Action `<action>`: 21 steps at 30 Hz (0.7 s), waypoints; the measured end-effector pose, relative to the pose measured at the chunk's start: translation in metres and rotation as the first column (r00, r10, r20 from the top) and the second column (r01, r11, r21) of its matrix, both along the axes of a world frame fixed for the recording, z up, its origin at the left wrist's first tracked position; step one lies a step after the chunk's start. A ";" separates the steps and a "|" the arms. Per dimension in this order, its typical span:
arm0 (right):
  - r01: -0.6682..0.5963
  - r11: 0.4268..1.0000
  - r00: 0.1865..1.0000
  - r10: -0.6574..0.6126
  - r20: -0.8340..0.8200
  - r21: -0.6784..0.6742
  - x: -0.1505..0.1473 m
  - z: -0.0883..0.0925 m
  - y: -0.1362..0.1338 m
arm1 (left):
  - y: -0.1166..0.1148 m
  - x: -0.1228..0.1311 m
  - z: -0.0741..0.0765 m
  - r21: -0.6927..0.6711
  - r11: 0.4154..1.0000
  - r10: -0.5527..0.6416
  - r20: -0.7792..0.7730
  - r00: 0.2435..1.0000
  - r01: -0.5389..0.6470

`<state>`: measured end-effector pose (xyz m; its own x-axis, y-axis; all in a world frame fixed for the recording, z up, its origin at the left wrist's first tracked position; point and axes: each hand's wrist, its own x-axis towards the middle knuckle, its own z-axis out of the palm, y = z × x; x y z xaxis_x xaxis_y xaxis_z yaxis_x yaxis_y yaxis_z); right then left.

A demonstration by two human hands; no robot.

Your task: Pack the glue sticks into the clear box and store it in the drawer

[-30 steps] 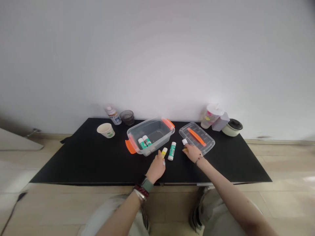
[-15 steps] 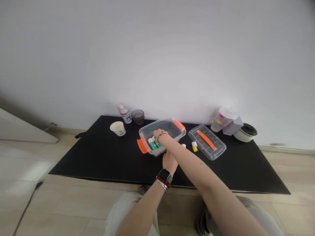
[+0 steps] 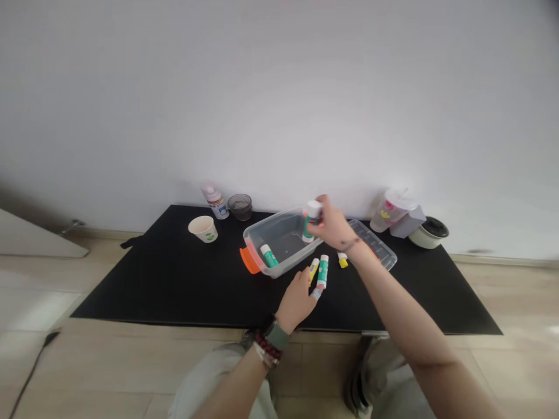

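My right hand (image 3: pixel 332 226) is closed around a green glue stick with a white cap (image 3: pixel 311 221), held upright over the right end of the clear plastic box (image 3: pixel 288 269). Another green glue stick (image 3: pixel 269 256) lies inside the box at its left end. In front of the box, my left hand (image 3: pixel 299 298) has its fingers closed at the lower ends of a slim yellow glue stick (image 3: pixel 314 270) and a green glue stick (image 3: pixel 323 271). A short yellow glue stick with a white cap (image 3: pixel 343 260) lies on the black table, right of these and below my right wrist.
The clear lid (image 3: pixel 384 249) lies right of the box, partly under my right forearm. A paper cup (image 3: pixel 202 228), a spray bottle (image 3: pixel 215 203) and a dark glass cup (image 3: pixel 240 206) stand at left. At right are a tumbler (image 3: pixel 390 210), a pale box (image 3: pixel 408 223) and a bowl (image 3: pixel 428 234).
My right hand has come up out of the box and rightward, carrying a green glue stick. My left hand, earlier partly behind the right forearm, now shows with glue sticks at its fingers.
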<state>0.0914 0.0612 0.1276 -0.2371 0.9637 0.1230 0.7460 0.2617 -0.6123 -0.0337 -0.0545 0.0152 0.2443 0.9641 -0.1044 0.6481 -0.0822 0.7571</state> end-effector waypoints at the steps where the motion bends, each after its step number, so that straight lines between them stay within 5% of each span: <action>1: -0.002 1.000 0.996 0.000 -0.088 -0.025 0.020 -0.002 -0.014 | -0.006 -0.001 0.002 0.029 1.000 0.011 0.044 0.999 -0.013; 5: -0.102 0.961 0.907 -0.017 -0.422 -0.259 0.059 -0.035 -0.081 | -0.026 0.005 0.012 0.168 0.986 -0.018 0.163 0.987 -0.009; 8: -0.107 0.933 0.906 -0.051 -0.421 -0.342 0.055 -0.062 -0.111 | -0.034 0.014 0.016 0.042 0.993 -0.112 0.190 0.975 0.106; 12: 0.031 0.979 0.989 -0.060 -0.138 -0.200 0.057 -0.080 -0.117 | -0.035 0.022 0.016 -0.201 0.954 -0.173 0.236 0.956 0.222; 18: 0.015 0.977 0.953 -0.078 -0.293 -0.213 0.074 -0.090 -0.109 | -0.031 0.029 0.021 -0.411 0.835 -0.083 0.564 0.821 0.366; 21: 0.029 0.993 0.952 -0.062 -0.301 -0.114 0.107 -0.078 -0.095 | -0.038 0.027 0.026 -0.532 0.683 0.043 0.714 0.699 0.501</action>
<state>0.1988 -0.0342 0.0496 -0.1605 0.9840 0.0778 0.5304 0.1525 -0.8339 -0.0064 -0.0923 0.0414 0.7071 0.5924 -0.3861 0.0258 0.5241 0.8513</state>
